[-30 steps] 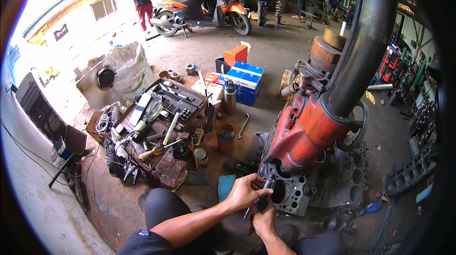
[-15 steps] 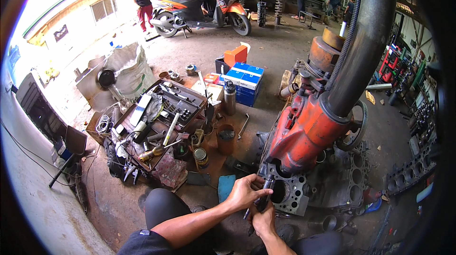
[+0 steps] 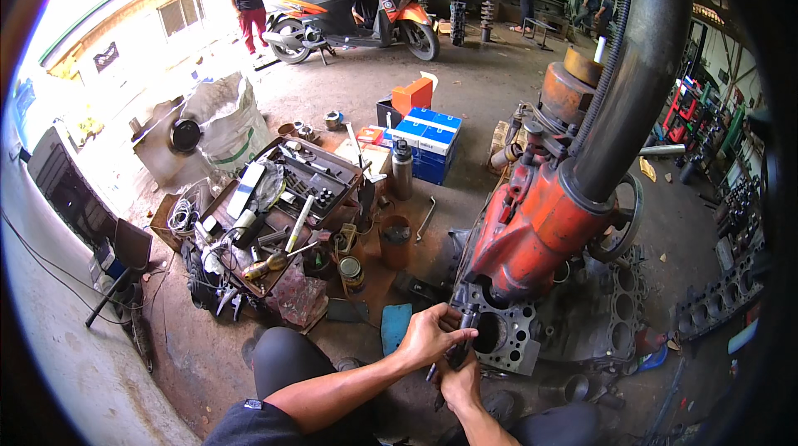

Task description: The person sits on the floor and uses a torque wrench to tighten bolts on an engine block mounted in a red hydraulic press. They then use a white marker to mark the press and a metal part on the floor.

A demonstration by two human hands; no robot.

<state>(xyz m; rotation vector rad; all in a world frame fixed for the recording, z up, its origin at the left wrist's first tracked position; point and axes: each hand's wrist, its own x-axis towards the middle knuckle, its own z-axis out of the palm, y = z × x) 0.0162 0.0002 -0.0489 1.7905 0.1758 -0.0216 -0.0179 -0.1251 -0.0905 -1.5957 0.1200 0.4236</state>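
My left hand (image 3: 431, 335) is closed round the upper part of a dark, cylindrical metal tool (image 3: 471, 315), thumb and fingers on opposite sides. Just below, my right hand (image 3: 460, 383) is wrapped round the lower part of the same tool. A thin rod end sticks out by the right hand; the tool's exact kind cannot be made out. Close beyond the hands lies an engine block (image 3: 521, 332) with a round bore and bolt holes. Over it stands a red boring machine (image 3: 532, 238) with a thick dark column.
Left of centre, a metal tool tray (image 3: 341, 211) holds sockets and loose tools. A flask (image 3: 401, 170), a rusty can (image 3: 395, 240) and a blue box (image 3: 428, 142) stand beyond. A handwheel (image 3: 629, 217) juts from the machine's right side. Farther back are a scooter (image 3: 357, 18) and several people.
Both hands and the tool stay almost where they were. In the background, the person behind the scooter is lower and people at the far right have shifted slightly.
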